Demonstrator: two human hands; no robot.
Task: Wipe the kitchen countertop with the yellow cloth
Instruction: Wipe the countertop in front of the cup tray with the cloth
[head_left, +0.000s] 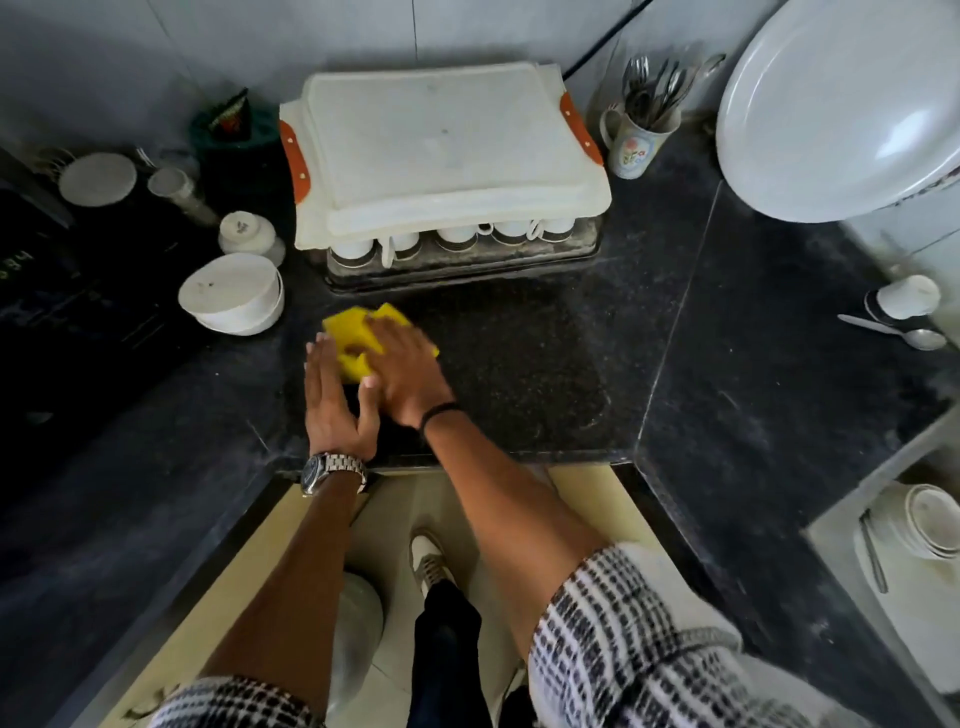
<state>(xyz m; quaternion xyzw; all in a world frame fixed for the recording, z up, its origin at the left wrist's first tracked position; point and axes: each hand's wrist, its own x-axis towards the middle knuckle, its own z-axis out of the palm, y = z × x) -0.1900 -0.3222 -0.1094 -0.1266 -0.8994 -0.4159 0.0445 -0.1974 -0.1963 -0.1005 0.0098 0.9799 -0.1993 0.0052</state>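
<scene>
R hand (402, 364) flat, palm pressing cloth (353, 343) to counter (519, 364), no clench; L hand (332, 400) open at 9 o'clock, prob. bracing; rack (457, 260) at 12

Light is dim and cool overall. The dark worktop (545, 364) soaks up most of it, and the left side falls nearly to black. Brightest area is the white plate (841, 114) at upper right, with a soft glare patch. Shadows are soft and diffuse. Strong wide-angle bending at edges. Slight softness throughout, with fine detail smeared.
</scene>
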